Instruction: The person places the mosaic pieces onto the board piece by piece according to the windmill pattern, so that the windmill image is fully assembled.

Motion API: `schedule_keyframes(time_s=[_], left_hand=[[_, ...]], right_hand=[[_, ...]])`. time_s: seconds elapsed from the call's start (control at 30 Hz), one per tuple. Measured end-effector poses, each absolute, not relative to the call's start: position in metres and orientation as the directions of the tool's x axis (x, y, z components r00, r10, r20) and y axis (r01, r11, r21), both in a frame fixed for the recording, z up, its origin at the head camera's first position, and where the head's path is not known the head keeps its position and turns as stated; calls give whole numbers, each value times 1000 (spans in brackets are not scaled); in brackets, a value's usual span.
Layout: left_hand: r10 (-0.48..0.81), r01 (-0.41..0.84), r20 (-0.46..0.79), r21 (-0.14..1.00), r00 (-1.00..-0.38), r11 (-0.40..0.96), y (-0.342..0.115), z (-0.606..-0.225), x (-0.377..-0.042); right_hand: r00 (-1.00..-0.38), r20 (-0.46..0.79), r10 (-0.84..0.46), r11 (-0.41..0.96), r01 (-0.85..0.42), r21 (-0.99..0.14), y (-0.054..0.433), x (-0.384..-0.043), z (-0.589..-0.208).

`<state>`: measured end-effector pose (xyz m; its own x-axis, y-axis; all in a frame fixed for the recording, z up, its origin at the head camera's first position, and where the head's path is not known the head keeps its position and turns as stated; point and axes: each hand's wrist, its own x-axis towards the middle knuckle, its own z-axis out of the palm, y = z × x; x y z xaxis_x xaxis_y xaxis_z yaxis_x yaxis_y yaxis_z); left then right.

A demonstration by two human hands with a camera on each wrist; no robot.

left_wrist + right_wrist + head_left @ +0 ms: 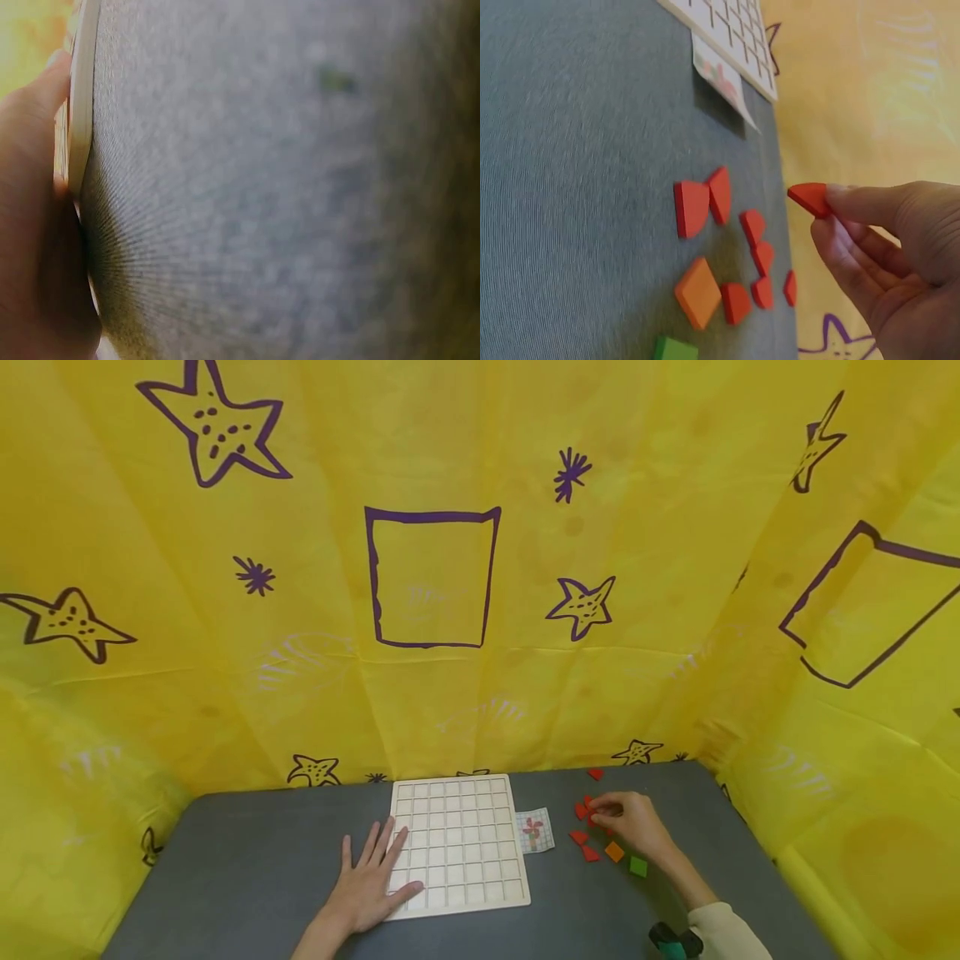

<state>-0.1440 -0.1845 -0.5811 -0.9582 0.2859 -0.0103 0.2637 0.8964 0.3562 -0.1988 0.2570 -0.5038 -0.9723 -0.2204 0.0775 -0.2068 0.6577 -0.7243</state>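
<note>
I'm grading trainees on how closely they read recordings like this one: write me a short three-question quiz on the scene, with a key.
1. Short answer: What does the right hand pinch between thumb and fingers?

2. True or false: The left hand, fingers spread, touches the grid board.

3. Multiple choice: In the head view, where does the small printed card lie?
a) beside the board's left edge
b) beside the board's right edge
c) on the middle of the board

Key:
1. A red piece.
2. True.
3. b.
</note>
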Motion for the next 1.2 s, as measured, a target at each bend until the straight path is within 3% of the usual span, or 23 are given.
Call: schedule_keyframes(time_s=[0.27,0.57,1.2], left_hand=[[294,279,14,360,-956,890,-188,-583,-144],[306,267,-50,368,-951,891,-188,-579,-145],[304,270,-38,364,-952,891,-187,-581,-145]], right_hand=[[-966,171,-194,652,-258,-713,240,-201,-513],[-971,171,-167,636,-238,-734,222,-204,-512],[-979,159,-129,453,-201,-869,170,-217,-525]])
